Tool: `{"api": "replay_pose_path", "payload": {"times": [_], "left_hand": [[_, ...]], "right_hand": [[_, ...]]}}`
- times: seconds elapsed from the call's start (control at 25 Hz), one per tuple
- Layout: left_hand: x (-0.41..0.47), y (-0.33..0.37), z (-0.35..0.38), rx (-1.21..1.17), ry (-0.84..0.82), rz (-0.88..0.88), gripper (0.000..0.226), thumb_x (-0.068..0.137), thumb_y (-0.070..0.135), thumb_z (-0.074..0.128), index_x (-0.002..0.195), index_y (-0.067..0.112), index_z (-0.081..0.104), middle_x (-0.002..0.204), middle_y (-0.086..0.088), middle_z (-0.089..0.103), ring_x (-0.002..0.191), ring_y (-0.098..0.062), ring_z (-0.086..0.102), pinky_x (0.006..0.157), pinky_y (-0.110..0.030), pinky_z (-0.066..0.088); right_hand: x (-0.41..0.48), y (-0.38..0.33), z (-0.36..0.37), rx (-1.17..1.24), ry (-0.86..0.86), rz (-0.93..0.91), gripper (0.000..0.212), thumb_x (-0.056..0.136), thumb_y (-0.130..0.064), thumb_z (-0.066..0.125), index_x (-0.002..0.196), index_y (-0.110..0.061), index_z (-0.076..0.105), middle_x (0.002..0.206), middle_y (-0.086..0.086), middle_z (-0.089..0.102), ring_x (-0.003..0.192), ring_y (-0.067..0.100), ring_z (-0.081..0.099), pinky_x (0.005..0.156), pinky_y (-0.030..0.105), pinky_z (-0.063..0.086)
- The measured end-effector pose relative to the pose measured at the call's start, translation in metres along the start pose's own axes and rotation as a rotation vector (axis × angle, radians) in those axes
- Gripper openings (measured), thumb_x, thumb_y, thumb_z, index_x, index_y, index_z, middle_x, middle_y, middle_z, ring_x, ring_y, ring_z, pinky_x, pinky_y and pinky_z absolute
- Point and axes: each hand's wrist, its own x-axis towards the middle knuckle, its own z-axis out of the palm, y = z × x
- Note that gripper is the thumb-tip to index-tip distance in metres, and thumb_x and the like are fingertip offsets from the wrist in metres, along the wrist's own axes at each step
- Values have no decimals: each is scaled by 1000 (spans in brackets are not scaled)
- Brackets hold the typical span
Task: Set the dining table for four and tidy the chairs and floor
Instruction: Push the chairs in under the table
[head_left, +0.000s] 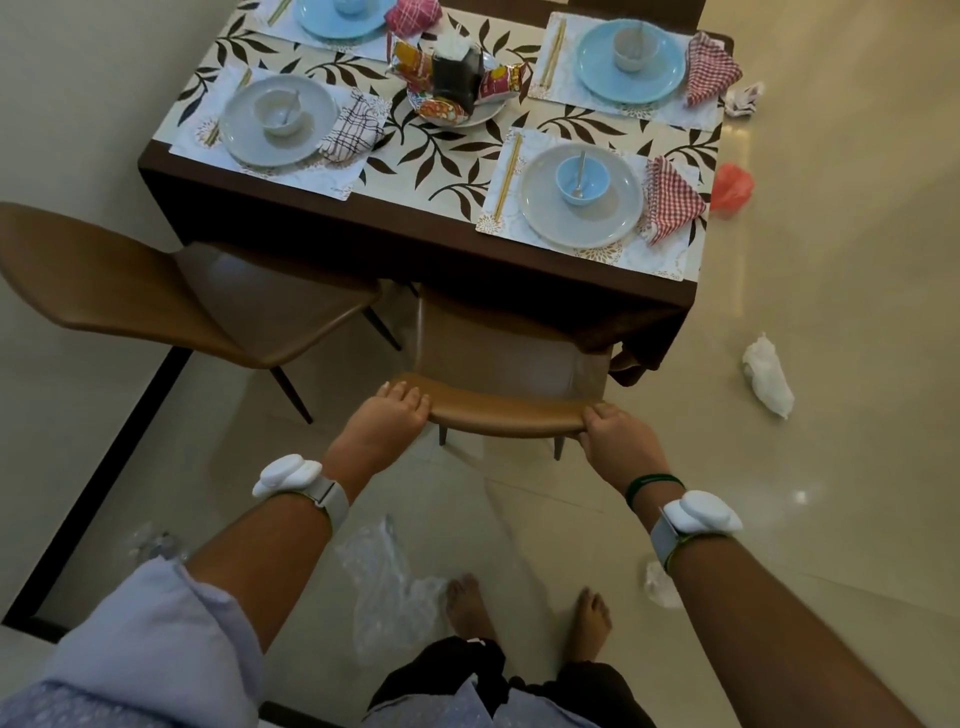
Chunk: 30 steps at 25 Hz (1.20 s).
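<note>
while hands (396, 415) (618, 439) grip, smooth brown chair (509, 408) curves

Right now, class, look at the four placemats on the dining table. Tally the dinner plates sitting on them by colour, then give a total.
Blue plates: 2
Grey plates: 2
Total: 4
</note>
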Motion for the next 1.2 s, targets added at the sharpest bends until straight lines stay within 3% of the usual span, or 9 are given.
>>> {"api": "replay_pose_path", "payload": {"times": [0.12, 0.2, 0.36, 0.44, 0.52, 0.64, 0.76, 1.0, 1.2], "left_hand": [[-7, 26, 1, 51, -9, 114, 52, 66, 0, 86, 115, -4, 71, 108, -26, 72, 96, -44, 72, 79, -55, 61], [-12, 46, 6, 53, -30, 164, 48, 62, 1, 85, 108, -3, 75, 102, -25, 73, 89, -43, 73, 73, -54, 62], [-19, 62, 14, 35, 1, 181, 32, 82, 3, 56, 106, -3, 75, 101, -26, 73, 89, -44, 73, 73, -55, 62], [-25, 60, 18, 36, 31, 190, 43, 84, 3, 38, 105, -3, 75, 100, -26, 73, 88, -43, 73, 71, -54, 62], [-29, 50, 21, 56, 76, 185, 46, 84, 3, 36, 106, -3, 75, 102, -25, 73, 89, -43, 73, 72, -54, 62], [-22, 22, 13, 2, 82, 65, 34, 81, -5, 53, 109, -6, 73, 107, -28, 71, 95, -46, 71, 78, -58, 60], [-4, -6, 6, -22, 61, -46, 48, 70, -13, 76, 118, -6, 69, 117, -27, 69, 105, -47, 68, 85, -58, 57], [2, -19, 7, -52, 83, -2, 53, 77, -13, 72, 128, -2, 65, 130, -24, 65, 118, -43, 64, 94, -56, 53], [-3, -12, 14, -61, 117, 30, 57, 61, -17, 82, 116, -7, 70, 115, -28, 70, 103, -46, 70, 82, -60, 57]], "right_hand": [[-23, 23, 16, -40, -26, -2, 26, 74, -19, 82, 92, -3, 71, 88, 15, 70, 80, 36, 69, 60, 39, 57], [-43, 36, 30, -70, -33, -3, 33, 73, -19, 84, 98, -1, 72, 95, 18, 72, 87, 36, 70, 65, 41, 60], [-61, 39, 42, -77, 4, -11, 45, 64, -18, 92, 101, 2, 74, 99, 20, 73, 93, 37, 72, 70, 43, 61], [-64, 33, 45, -64, -4, -32, 49, 61, -18, 94, 100, 2, 74, 97, 20, 73, 92, 37, 72, 68, 42, 61], [-63, 25, 44, -44, 11, -45, 50, 60, -17, 93, 101, 3, 73, 98, 21, 73, 95, 38, 72, 68, 42, 62], [-32, 7, 32, -12, 8, -47, 43, 65, -14, 88, 100, 5, 72, 96, 22, 72, 97, 39, 71, 68, 43, 62], [6, -3, 15, -29, 19, -57, 31, 71, -10, 84, 96, 2, 70, 93, 21, 71, 98, 38, 71, 66, 43, 61], [12, -4, 11, -36, 22, -42, 25, 74, -9, 81, 95, 1, 70, 92, 20, 71, 97, 38, 71, 67, 42, 61], [6, -1, 13, -68, 48, -52, 24, 73, -8, 81, 93, 1, 71, 88, 20, 71, 93, 38, 72, 64, 42, 60]]}}
